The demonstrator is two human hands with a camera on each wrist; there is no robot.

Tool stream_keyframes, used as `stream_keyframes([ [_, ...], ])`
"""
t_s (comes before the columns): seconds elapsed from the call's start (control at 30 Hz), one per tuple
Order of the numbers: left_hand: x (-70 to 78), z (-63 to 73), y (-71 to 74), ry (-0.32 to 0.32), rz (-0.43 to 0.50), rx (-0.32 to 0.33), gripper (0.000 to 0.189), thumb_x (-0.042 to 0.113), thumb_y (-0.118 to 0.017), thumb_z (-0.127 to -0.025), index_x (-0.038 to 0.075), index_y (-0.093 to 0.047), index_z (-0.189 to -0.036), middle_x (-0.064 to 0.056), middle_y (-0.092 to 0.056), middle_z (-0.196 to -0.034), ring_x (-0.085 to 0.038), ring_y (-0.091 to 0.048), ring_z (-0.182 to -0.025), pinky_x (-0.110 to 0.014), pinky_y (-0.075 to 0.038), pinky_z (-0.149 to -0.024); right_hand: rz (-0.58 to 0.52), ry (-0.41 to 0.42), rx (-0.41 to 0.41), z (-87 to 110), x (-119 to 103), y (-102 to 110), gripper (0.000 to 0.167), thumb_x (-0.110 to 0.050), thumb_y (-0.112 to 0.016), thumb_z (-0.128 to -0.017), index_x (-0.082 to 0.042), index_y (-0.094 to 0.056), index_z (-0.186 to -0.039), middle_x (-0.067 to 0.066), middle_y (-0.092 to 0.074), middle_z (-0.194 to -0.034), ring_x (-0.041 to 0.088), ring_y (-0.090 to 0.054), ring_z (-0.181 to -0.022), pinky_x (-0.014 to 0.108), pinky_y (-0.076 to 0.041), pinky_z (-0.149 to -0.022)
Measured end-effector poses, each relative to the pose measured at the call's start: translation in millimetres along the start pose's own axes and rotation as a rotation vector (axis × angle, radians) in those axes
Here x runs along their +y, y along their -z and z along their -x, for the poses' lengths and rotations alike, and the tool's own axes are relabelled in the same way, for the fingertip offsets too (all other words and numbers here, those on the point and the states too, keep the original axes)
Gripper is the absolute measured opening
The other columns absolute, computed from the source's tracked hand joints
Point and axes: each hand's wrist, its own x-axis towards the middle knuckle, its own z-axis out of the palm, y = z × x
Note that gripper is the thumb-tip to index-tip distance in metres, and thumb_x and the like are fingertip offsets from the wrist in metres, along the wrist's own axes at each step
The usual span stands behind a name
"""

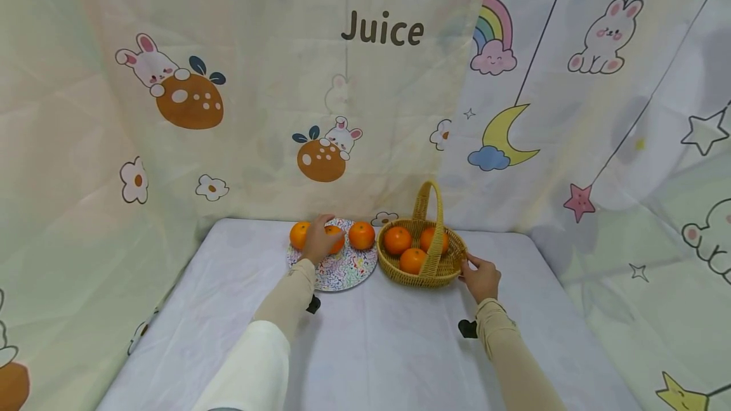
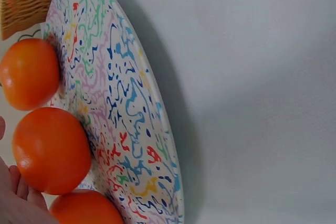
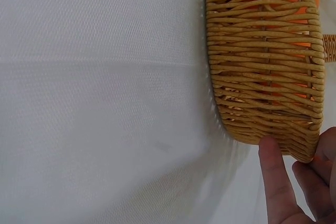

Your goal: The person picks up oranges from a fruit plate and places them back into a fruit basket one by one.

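Observation:
My left hand is at the middle orange on a round, colour-speckled plate. In the left wrist view, some fingers lie against the near side of that orange, while one fingertip at the frame's edge stands slightly apart from it. Two other oranges sit on either side on the plate. My right hand pinches the right end of a wicker basket; the right wrist view shows one finger against the woven side and others at the rim. Three oranges lie inside the basket.
A white cloth covers the table. The basket's tall arched handle rises over its oranges. Basket and plate stand side by side near the back edge, before a printed curtain.

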Motion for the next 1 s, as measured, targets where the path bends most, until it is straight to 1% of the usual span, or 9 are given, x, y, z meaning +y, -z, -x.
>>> stream_keyframes([
  [0.27,-15.7,2.5,0.8,0.004,-0.004,0.012,0.055,0.02,-0.079,-0.082,0.001,-0.058,-0.13,-0.015,-0.056,-0.131,-0.032,-0.051,-0.12,-0.047,-0.04,-0.105,-0.008,0.008,0.003,3.4,0.0,0.5,0.04,-0.017,-0.058,-0.097,-0.001,-0.057,-0.134,0.028,-0.062,-0.119,0.025,-0.072,-0.077,0.022,-0.057,-0.061],
  [0.47,-21.3,2.7,0.2,0.011,-0.031,0.012,0.06,0.022,-0.079,-0.082,-0.002,-0.056,-0.131,-0.016,-0.054,-0.132,-0.033,-0.051,-0.12,-0.049,-0.039,-0.106,-0.017,-0.025,-0.009,2.2,0.4,-0.7,0.041,-0.019,-0.058,-0.097,-0.004,-0.056,-0.135,0.027,-0.06,-0.122,0.039,-0.06,-0.106,0.02,-0.056,-0.063],
  [0.53,-21.1,2.9,0.2,0.011,-0.033,0.013,0.061,0.022,-0.08,-0.081,-0.003,-0.055,-0.132,-0.017,-0.054,-0.133,-0.034,-0.05,-0.12,-0.049,-0.039,-0.106,-0.018,-0.029,-0.013,1.2,0.7,-0.9,0.041,-0.019,-0.058,-0.097,-0.005,-0.056,-0.136,0.027,-0.059,-0.123,0.037,-0.061,-0.106,0.02,-0.056,-0.063],
  [0.6,-20.8,2.9,-0.4,0.013,-0.042,0.013,0.063,0.023,-0.08,-0.081,-0.002,-0.055,-0.132,-0.017,-0.053,-0.133,-0.035,-0.05,-0.121,-0.05,-0.038,-0.106,-0.018,-0.028,-0.012,0.5,1.0,-0.8,0.041,-0.02,-0.059,-0.097,-0.005,-0.056,-0.136,0.027,-0.059,-0.123,0.033,-0.068,-0.094,0.02,-0.056,-0.063],
  [0.7,-18.7,3.2,-0.6,0.023,-0.049,0.006,0.064,0.022,-0.081,-0.081,-0.002,-0.054,-0.133,-0.018,-0.052,-0.135,-0.035,-0.048,-0.122,-0.051,-0.037,-0.107,-0.012,-0.024,-0.011,-0.3,1.1,0.2,0.041,-0.02,-0.058,-0.097,-0.005,-0.056,-0.136,0.027,-0.059,-0.123,0.032,-0.068,-0.094,0.021,-0.056,-0.063],
  [0.77,-16.8,3.6,-0.5,0.034,-0.06,-0.003,0.065,0.023,-0.081,-0.081,-0.001,-0.053,-0.135,-0.018,-0.051,-0.137,-0.035,-0.048,-0.123,-0.051,-0.036,-0.108,-0.009,-0.024,-0.011,0.0,0.7,0.9,0.041,-0.02,-0.058,-0.097,-0.005,-0.056,-0.136,0.027,-0.06,-0.122,0.038,-0.06,-0.108,0.02,-0.056,-0.064],
  [0.8,-15.6,4.4,-0.5,0.043,-0.06,-0.007,0.065,0.023,-0.081,-0.081,-0.001,-0.053,-0.135,-0.017,-0.05,-0.138,-0.035,-0.047,-0.124,-0.05,-0.035,-0.108,-0.006,-0.021,-0.01,0.2,0.5,1.2,0.041,-0.02,-0.058,-0.098,-0.005,-0.055,-0.136,0.027,-0.059,-0.122,0.038,-0.06,-0.108,0.02,-0.056,-0.064],
  [0.87,-14.3,5.2,-0.9,0.054,-0.063,-0.02,0.066,0.024,-0.081,-0.081,-0.001,-0.053,-0.135,-0.017,-0.05,-0.139,-0.034,-0.047,-0.125,-0.049,-0.035,-0.109,-0.002,-0.019,-0.011,1.3,-0.3,1.6,0.041,-0.019,-0.058,-0.098,-0.004,-0.055,-0.136,0.027,-0.06,-0.122,0.044,-0.047,-0.12,0.021,-0.056,-0.066],
  [1.0,-13.1,8.1,-2.7,0.071,-0.055,-0.024,0.066,0.025,-0.081,-0.081,-0.002,-0.053,-0.135,-0.018,-0.05,-0.139,-0.034,-0.047,-0.126,-0.048,-0.034,-0.11,-0.003,-0.014,-0.006,2.2,-1.3,1.3,0.041,-0.019,-0.057,-0.098,-0.003,-0.055,-0.136,0.027,-0.06,-0.121,0.048,-0.036,-0.123,0.021,-0.056,-0.067],
])
